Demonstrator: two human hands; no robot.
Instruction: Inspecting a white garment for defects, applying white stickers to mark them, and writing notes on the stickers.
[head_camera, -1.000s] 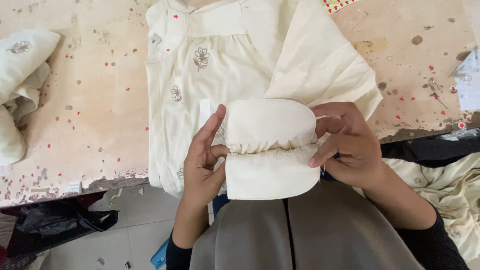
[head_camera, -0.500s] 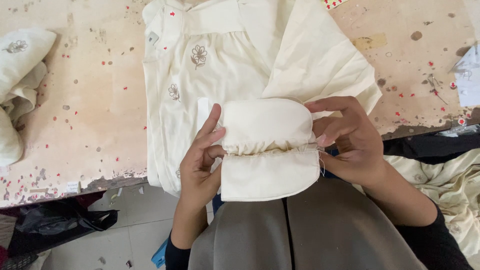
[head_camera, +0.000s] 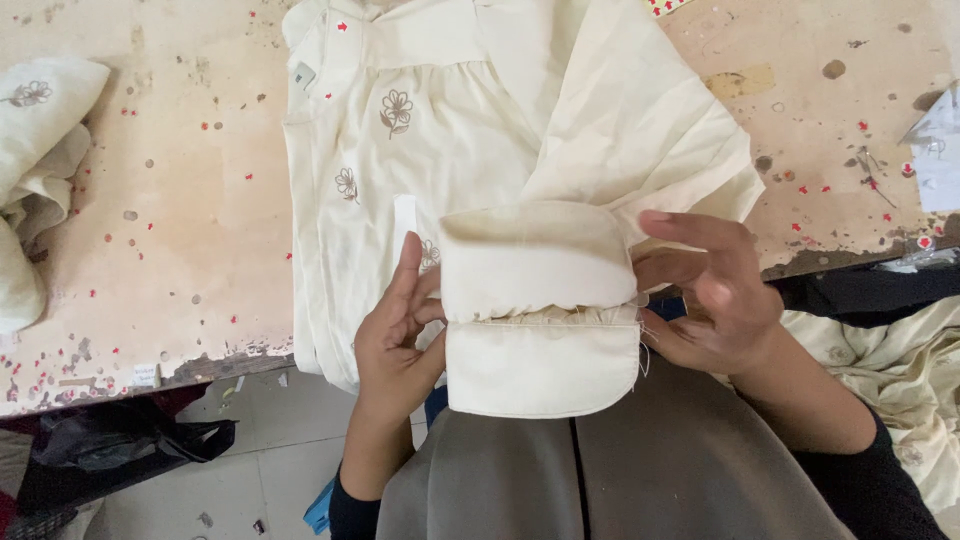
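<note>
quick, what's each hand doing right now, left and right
Left hand: fingers closed on the left edge of the cream cuff piece, holding it.
Right hand: gripping the cuff piece's right edge at the seam, upper fingers extended.

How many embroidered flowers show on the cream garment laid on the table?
3 on the cream garment: upper, middle-left, and one partly hidden behind the cuff. More may be covered.

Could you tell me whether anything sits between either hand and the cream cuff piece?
Nothing visible does: the left hand and right hand both touch the cream cuff directly at its sides.
</note>
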